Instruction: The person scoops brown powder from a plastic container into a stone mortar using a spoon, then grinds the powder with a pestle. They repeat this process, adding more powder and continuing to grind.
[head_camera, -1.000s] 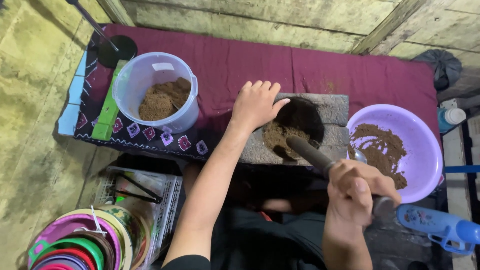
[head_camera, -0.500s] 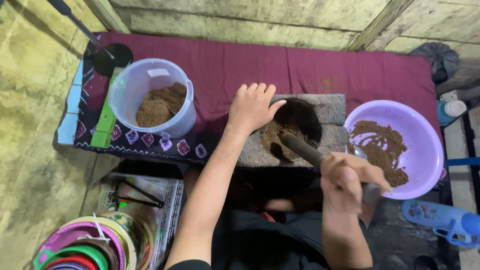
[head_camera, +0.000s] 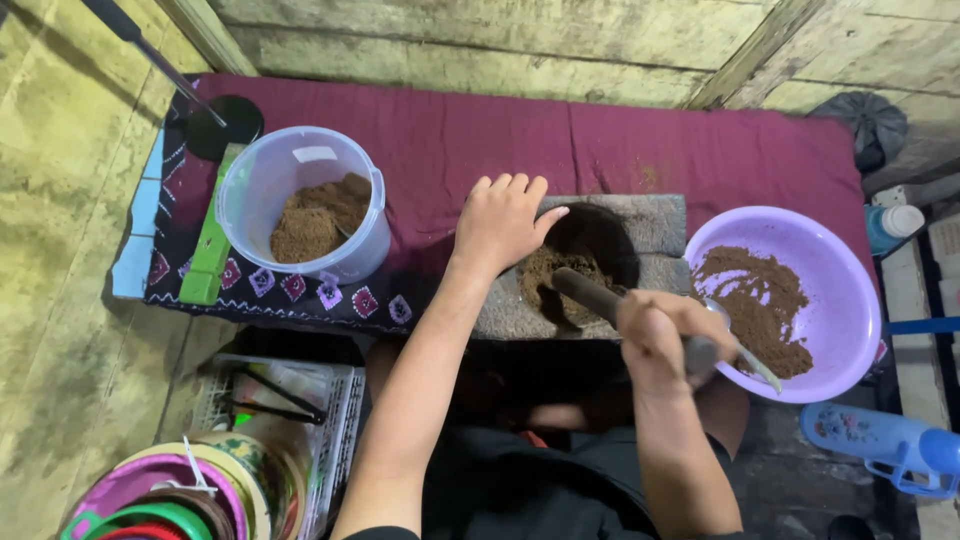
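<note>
Near the left edge of the maroon-covered surface (head_camera: 640, 140) stands a clear plastic tub (head_camera: 300, 200) of brown powder. The left hand (head_camera: 505, 222) lies flat, fingers spread, on the rim of the stone mortar (head_camera: 660, 225) at the front edge. The right hand (head_camera: 655, 335) is clamped around a dark pestle (head_camera: 590, 295) slanting into the mortar's brown powder. A purple bowl (head_camera: 840, 310) of powder sits rightmost.
</note>
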